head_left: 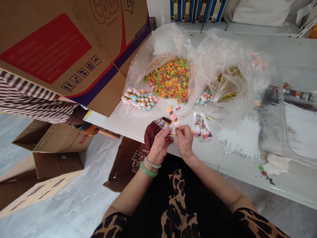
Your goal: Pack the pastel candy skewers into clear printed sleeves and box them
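Note:
At the table's front edge my two hands meet. My right hand (185, 140) pinches the lower end of a candy skewer (173, 116), which stands nearly upright with pink, white and orange pieces. My left hand (160, 142), beside it, has its fingers closed on a small clear printed wrapper (162, 124). A dark red cloth item (149, 135) lies just left of that hand. More printed wrappers (201, 127) lie right of my right hand. Beyond, a pile of finished candy skewers (140, 98) rests by a plastic bag of colourful ring candies (173, 77).
White sticks (241, 137) lie in a heap to the right, beside a clear plastic bin (284, 132). A bag with gold ties (229, 82) stands behind. A large cardboard box (61, 43) looms at left, near a person in a striped garment (27, 99). Open cartons (59, 158) sit on the floor.

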Action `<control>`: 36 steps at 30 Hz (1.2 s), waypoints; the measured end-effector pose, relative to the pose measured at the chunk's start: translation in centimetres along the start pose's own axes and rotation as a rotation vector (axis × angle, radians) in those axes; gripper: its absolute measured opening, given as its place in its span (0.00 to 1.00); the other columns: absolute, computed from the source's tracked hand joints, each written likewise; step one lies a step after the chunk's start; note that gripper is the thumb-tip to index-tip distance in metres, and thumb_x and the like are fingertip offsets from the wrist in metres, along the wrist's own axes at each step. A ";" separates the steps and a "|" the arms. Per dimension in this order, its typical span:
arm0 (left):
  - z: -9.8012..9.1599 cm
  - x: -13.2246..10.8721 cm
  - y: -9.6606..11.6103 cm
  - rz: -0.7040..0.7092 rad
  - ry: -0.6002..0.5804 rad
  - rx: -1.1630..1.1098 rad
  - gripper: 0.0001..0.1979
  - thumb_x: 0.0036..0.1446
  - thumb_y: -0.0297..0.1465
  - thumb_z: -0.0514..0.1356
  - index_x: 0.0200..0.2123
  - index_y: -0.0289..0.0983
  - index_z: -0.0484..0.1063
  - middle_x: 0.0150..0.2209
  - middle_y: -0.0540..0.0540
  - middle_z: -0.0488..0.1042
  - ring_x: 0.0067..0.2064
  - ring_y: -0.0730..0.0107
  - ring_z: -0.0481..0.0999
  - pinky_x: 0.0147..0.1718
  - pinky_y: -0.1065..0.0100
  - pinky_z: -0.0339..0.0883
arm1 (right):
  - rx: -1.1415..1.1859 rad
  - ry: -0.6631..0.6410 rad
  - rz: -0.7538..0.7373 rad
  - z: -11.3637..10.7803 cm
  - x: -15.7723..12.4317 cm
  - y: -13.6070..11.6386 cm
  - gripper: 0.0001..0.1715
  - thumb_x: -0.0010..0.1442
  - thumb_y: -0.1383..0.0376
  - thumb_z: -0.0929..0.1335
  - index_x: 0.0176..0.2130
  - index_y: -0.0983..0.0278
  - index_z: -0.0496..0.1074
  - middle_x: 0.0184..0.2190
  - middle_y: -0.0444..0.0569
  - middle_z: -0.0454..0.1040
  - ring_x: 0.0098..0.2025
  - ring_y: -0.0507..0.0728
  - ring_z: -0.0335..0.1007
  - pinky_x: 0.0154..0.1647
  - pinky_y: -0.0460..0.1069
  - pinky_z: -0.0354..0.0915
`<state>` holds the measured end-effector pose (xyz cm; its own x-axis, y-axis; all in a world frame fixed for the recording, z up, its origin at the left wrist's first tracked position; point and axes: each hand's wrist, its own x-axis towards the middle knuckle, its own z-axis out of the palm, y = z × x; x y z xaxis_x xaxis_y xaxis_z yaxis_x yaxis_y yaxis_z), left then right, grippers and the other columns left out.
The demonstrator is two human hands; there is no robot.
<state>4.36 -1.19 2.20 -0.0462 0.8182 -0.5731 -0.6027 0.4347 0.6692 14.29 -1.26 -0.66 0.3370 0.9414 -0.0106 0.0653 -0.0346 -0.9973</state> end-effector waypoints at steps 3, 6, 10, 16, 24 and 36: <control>-0.1 0.2 0.3 0.006 0.013 -0.054 0.13 0.44 0.33 0.71 0.31 0.34 0.73 0.26 0.50 0.74 0.22 0.78 0.70 0.25 0.73 0.64 | 0.034 -0.069 0.016 -0.3 0.0 -0.3 0.11 0.55 0.60 0.67 0.27 0.59 0.61 0.21 0.38 0.60 0.26 0.51 0.55 0.29 0.47 0.55; -0.7 0.8 1.0 -0.054 0.046 -0.087 0.09 0.49 0.31 0.68 0.31 0.34 0.73 0.24 0.50 0.73 0.22 0.76 0.71 0.26 0.71 0.67 | 0.131 -0.117 0.031 -1.5 0.3 -0.5 0.10 0.56 0.60 0.67 0.27 0.60 0.63 0.24 0.39 0.64 0.28 0.52 0.60 0.32 0.48 0.59; -1.9 1.7 2.1 -0.084 0.105 -0.158 0.07 0.51 0.30 0.67 0.29 0.35 0.72 0.22 0.50 0.72 0.23 0.76 0.71 0.27 0.71 0.68 | 0.121 -0.126 0.063 -4.5 0.3 -0.5 0.09 0.55 0.59 0.69 0.28 0.60 0.67 0.23 0.40 0.65 0.26 0.52 0.61 0.30 0.48 0.60; -2.6 2.6 2.8 -0.083 0.233 -0.312 0.05 0.53 0.27 0.66 0.28 0.36 0.73 0.22 0.52 0.71 0.21 0.81 0.66 0.23 0.75 0.65 | -0.085 -0.181 -0.017 -8.2 -1.5 0.0 0.09 0.56 0.59 0.69 0.27 0.60 0.69 0.24 0.41 0.64 0.27 0.53 0.58 0.31 0.49 0.56; -2.6 2.8 2.6 -0.032 0.240 -0.351 0.04 0.55 0.30 0.65 0.30 0.37 0.74 0.21 0.53 0.69 0.20 0.81 0.66 0.22 0.75 0.64 | -0.201 -0.250 -0.139 -9.1 -2.6 -0.5 0.08 0.60 0.61 0.67 0.29 0.59 0.70 0.27 0.43 0.68 0.31 0.54 0.61 0.34 0.50 0.57; -1.6 1.8 2.3 0.118 0.082 -0.315 0.06 0.53 0.31 0.66 0.31 0.36 0.73 0.27 0.48 0.76 0.31 0.69 0.77 0.35 0.64 0.73 | -0.402 -0.262 -0.406 -8.6 -2.3 -0.2 0.08 0.63 0.67 0.63 0.32 0.59 0.69 0.29 0.45 0.69 0.31 0.55 0.64 0.35 0.50 0.61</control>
<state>1.60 0.66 1.94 -0.1862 0.8176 -0.5448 -0.8049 0.1910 0.5618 21.60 -6.33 0.19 -0.0268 0.9551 0.2950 0.5046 0.2677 -0.8208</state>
